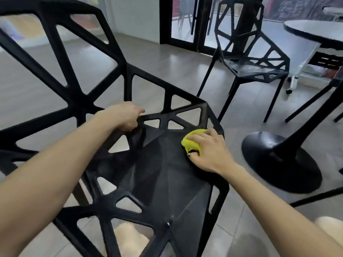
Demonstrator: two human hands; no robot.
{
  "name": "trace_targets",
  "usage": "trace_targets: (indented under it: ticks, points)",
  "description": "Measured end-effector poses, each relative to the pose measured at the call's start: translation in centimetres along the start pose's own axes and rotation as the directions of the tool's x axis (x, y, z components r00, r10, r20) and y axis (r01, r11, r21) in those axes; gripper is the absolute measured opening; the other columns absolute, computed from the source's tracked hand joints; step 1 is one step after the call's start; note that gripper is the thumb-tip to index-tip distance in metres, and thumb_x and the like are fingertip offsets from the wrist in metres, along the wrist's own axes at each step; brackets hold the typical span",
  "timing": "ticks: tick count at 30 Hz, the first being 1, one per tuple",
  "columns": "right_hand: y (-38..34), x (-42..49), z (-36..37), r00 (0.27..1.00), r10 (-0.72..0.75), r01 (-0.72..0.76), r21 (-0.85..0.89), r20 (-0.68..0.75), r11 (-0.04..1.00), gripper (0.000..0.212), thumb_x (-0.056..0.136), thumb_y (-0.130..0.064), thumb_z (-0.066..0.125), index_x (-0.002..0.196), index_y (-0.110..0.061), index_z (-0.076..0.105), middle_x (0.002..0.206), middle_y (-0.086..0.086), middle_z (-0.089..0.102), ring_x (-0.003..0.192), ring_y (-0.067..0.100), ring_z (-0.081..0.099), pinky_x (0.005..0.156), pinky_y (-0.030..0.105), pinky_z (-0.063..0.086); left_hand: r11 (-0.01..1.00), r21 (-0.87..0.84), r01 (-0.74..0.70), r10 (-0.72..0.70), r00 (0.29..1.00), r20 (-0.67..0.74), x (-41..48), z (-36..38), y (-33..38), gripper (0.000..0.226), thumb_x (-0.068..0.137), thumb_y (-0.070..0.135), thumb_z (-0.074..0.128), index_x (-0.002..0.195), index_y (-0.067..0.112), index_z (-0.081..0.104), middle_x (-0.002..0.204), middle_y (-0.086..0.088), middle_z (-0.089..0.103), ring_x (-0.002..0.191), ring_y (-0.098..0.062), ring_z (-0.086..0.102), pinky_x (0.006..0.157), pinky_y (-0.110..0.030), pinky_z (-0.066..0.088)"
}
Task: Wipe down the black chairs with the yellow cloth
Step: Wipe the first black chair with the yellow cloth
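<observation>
Left hand (pixel 128 115) grips a rigid strut of the black chair (pixel 163 173) at ten o'clock; right hand (pixel 209 151) clutches the yellow cloth (pixel 193 141), probably soft and light, bunched against it at two o'clock.

Indoor seating area, like a café or break room. A near black chair (pixel 163 164) and a matching far chair (pixel 256 69), both with open geometric plastic frames, stand on a grey tiled floor (pixel 167 58). Around them are a round white-topped desk (pixel 315 32), a black pedestal base (pixel 278 164), black-framed glass doors (pixel 185 25) and a white wheeled cart (pixel 304 71).
</observation>
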State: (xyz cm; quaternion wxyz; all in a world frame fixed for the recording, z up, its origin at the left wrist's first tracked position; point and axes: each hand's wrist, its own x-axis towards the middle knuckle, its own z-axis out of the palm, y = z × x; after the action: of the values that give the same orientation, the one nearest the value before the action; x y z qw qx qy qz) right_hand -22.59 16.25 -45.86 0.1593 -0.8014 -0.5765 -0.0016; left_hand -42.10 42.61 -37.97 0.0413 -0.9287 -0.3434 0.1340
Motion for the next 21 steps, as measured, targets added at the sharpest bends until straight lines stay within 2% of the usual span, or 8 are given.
trace_targets:
  ticks: [2, 5, 9, 11, 14, 17, 19, 21]
  points:
    - [-0.4, -1.5, -0.2, 0.989, -0.139, 0.136, 0.056, 0.05, 0.989, 0.054, 0.083, -0.055, 0.06, 0.134, -0.04, 0.065, 0.138, -0.017, 0.064, 0.13, 0.019, 0.041, 0.113, 0.045, 0.038, 1.0, -0.003, -0.012, 0.012, 1.0, -0.022, -1.0, -0.6, 0.5, 0.066, 0.091, 0.012, 0.053, 0.155, 0.028, 0.05, 0.147, -0.009, 0.058, 0.138, -0.034, 0.054, 0.106, -0.049, 0.053]
    - [-0.3, -1.0, -0.4, 0.965, -0.214, 0.196, 0.123, 0.154, 0.973, 0.061, 0.089, -0.08, 0.05, 0.139, -0.045, 0.057, 0.156, -0.022, 0.045, 0.145, 0.012, 0.029, 0.106, 0.04, 0.039, 0.999, 0.041, -0.015, 0.016, 0.999, -0.034, -3.2, -0.9, 1.3, 0.049, 0.09, 0.013, 0.05, 0.136, 0.027, 0.061, 0.126, -0.004, 0.066, 0.118, -0.03, 0.061, 0.094, -0.048, 0.057]
    - [-0.1, 0.8, 0.5, 0.906, -0.329, 0.292, 0.172, 0.266, 0.941, 0.059, 0.096, -0.071, 0.051, 0.149, -0.047, 0.048, 0.172, -0.018, 0.022, 0.158, 0.017, 0.021, 0.113, 0.048, 0.039, 0.992, 0.065, 0.113, -0.109, 0.992, -0.057, -8.3, 0.1, 2.2, 0.043, 0.093, 0.014, 0.047, 0.127, 0.035, 0.061, 0.111, 0.005, 0.063, 0.109, -0.029, 0.063, 0.065, -0.041, 0.047]
    - [-0.1, 1.2, 0.8, 0.884, -0.387, 0.345, 0.191, 0.263, 0.919, 0.064, 0.096, -0.057, 0.059, 0.156, -0.044, 0.04, 0.171, -0.013, 0.028, 0.157, 0.021, 0.026, 0.118, 0.043, 0.035, 0.982, 0.072, 0.175, -0.172, 0.984, -0.049, -11.2, 1.0, 3.0, 0.037, 0.093, 0.015, 0.05, 0.124, 0.03, 0.064, 0.115, 0.001, 0.065, 0.112, -0.03, 0.063, 0.083, -0.046, 0.053]
    - [-0.1, 0.9, 0.7, 0.849, -0.465, 0.391, 0.294, 0.252, 0.873, 0.075, 0.094, -0.047, 0.065, 0.16, -0.034, 0.033, 0.161, -0.008, 0.045, 0.147, 0.02, 0.042, 0.116, 0.037, 0.038, 0.947, -0.024, 0.32, -0.32, 0.941, -0.108, -16.0, 3.2, 4.3, 0.044, 0.098, 0.018, 0.052, 0.139, 0.025, 0.065, 0.134, -0.001, 0.067, 0.129, -0.03, 0.058, 0.109, -0.046, 0.048]
    - [-0.5, 0.3, 0.7, 0.727, -0.639, 0.505, 0.436, 0.251, 0.745, 0.063, 0.09, -0.045, 0.072, 0.148, -0.036, 0.051, 0.159, -0.016, 0.046, 0.141, 0.009, 0.048, 0.113, 0.023, 0.036, 0.879, -0.251, 0.406, -0.477, 0.757, -0.446, -21.8, 5.7, 7.0, 0.041, 0.102, 0.022, 0.055, 0.141, 0.017, 0.066, 0.14, -0.004, 0.066, 0.138, -0.03, 0.053, 0.12, -0.048, 0.039]
    - [-0.8, 0.2, 0.7, 0.643, -0.713, 0.534, 0.503, 0.28, 0.68, 0.057, 0.088, -0.051, 0.075, 0.142, -0.041, 0.058, 0.162, -0.019, 0.042, 0.144, 0.005, 0.043, 0.117, 0.022, 0.033, 0.773, -0.426, 0.471, -0.633, 0.517, -0.576, -25.2, 7.2, 10.3, 0.043, 0.104, 0.026, 0.056, 0.145, 0.015, 0.06, 0.142, -0.006, 0.059, 0.134, -0.032, 0.054, 0.115, -0.05, 0.043]
    - [-1.6, 0.5, 0.8, 0.619, -0.722, 0.553, 0.482, 0.308, 0.679, 0.054, 0.089, -0.064, 0.07, 0.138, -0.044, 0.06, 0.167, -0.015, 0.034, 0.153, 0.01, 0.032, 0.124, 0.036, 0.032, 0.551, -0.603, 0.577, -0.824, 0.26, -0.503, -27.7, 8.5, 13.5, 0.047, 0.105, 0.028, 0.059, 0.149, 0.017, 0.049, 0.136, -0.006, 0.054, 0.123, -0.033, 0.054, 0.102, -0.052, 0.047]
